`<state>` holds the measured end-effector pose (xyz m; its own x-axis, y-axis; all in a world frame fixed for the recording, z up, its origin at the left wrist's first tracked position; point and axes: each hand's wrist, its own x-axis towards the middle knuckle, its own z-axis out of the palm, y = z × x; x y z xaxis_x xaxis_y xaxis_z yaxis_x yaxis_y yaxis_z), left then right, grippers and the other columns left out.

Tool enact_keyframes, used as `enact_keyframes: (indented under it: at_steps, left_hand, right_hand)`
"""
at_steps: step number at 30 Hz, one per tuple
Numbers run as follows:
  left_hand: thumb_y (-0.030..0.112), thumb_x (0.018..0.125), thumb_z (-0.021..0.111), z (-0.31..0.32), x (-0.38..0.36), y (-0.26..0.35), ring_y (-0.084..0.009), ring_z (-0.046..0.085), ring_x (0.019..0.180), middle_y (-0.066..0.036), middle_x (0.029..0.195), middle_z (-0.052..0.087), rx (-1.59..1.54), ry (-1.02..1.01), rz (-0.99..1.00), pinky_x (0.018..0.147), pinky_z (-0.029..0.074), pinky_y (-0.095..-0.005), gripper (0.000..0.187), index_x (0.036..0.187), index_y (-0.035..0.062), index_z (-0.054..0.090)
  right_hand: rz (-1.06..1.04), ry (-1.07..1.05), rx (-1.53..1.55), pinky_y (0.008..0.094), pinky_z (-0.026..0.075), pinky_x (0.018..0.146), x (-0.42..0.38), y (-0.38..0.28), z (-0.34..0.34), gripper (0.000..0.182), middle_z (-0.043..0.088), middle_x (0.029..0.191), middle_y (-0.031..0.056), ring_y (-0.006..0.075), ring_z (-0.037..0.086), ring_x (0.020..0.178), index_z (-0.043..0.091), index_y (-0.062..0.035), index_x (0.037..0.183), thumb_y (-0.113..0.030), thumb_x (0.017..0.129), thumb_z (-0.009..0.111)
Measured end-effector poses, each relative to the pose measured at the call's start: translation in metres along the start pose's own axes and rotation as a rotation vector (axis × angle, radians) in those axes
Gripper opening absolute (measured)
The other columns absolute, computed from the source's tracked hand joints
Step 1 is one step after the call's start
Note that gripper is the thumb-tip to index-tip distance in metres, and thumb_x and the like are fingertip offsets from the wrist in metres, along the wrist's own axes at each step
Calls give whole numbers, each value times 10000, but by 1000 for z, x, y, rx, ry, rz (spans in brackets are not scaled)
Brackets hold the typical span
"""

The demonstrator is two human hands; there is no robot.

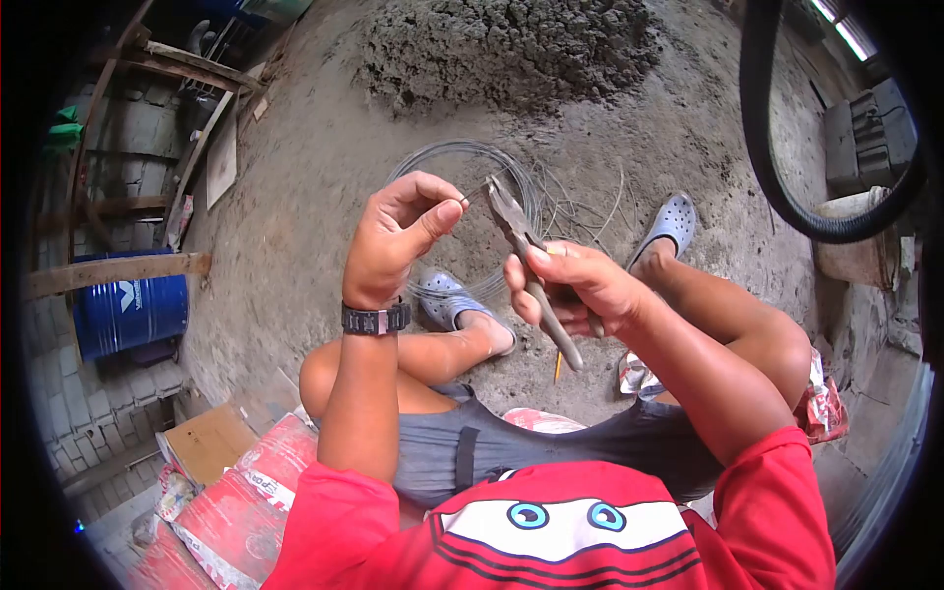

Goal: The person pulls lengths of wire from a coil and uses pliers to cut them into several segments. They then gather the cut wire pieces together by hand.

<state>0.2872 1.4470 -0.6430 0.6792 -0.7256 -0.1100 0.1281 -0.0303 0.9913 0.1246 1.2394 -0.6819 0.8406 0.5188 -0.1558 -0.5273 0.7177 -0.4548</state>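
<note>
Wire strand, short and thin, pinched between thumb and forefinger of left hand, slanting away rightward from their tips toward nose of combination pliers; left hand nearer. Right hand wraps handles, pliers' long axis running away and leftward; cannot tell if jaws bite wire. Beyond and below fingers: wire coil on gritty floor, then grey heap; blue drum farther left

Dull metal pliers, smooth metal wire coil, rough matt floor
</note>
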Motion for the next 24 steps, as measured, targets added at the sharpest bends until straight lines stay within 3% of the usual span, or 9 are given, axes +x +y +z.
enact_keyframes:
  at_steps: [1,3,7,9,12,17,19,23,24]
  left_hand:
    - [238,991,788,1,0,-3,5,399,589,82,748,573,-1,5,1,505,275,-192,202,1017,55,706]
    - [222,992,784,2,3,-8,2,425,599,74,767,600,117,87,14,513,288,-194,178,1002,59,715]
    - [206,990,782,2,3,-2,-7,479,644,62,797,631,231,74,12,551,329,-197,155,992,59,732]
    - [200,989,782,-8,1,5,-18,521,696,55,813,646,333,118,58,599,368,-201,146,986,58,748]
    - [188,984,786,-19,-3,15,-29,545,737,52,821,653,360,147,74,645,409,-206,146,986,45,753]
    - [166,986,777,-10,-5,13,-37,563,749,49,825,665,386,138,55,675,443,-215,141,982,27,751]
    - [150,992,764,0,-5,9,-36,572,750,49,820,669,467,133,4,678,454,-221,137,975,15,747]
    - [141,991,758,10,0,0,-38,580,747,41,810,672,579,105,14,677,467,-231,141,964,3,743]
    - [141,989,759,11,0,-1,-40,583,747,37,803,672,613,101,3,676,472,-235,145,960,0,742]
  right_hand:
    - [4,-2,-1,202,306,368,4,-7,9,408,743,926,44,25,424,449,650,-83,1164,-476,1097,559]
    - [-31,398,-466,212,352,411,13,-21,30,419,748,908,35,39,467,485,673,-64,1210,-454,1096,570]
    - [-126,505,-1039,212,338,445,15,-29,-2,390,759,922,14,32,503,542,705,-56,1218,-408,1095,593]
    - [-100,584,-684,206,337,439,4,-40,-3,362,758,909,31,22,493,528,696,-69,1210,-397,1094,596]
    - [-211,625,-588,204,379,442,-2,-53,-12,388,760,941,46,31,537,543,671,-64,1271,-400,1095,591]
    - [-183,792,-864,240,471,489,4,-40,-5,453,755,1012,59,87,649,632,625,-11,1329,-403,1108,572]
    - [-111,753,-1097,314,506,600,10,-28,0,420,704,827,41,121,650,653,663,-5,1097,-407,1121,544]
    - [-155,702,-1320,370,492,599,18,-5,-6,402,627,656,52,158,643,623,644,-11,993,-372,1125,526]
    - [-117,705,-1280,473,484,681,19,-4,-4,425,642,719,170,334,653,737,627,12,987,-386,1107,541]
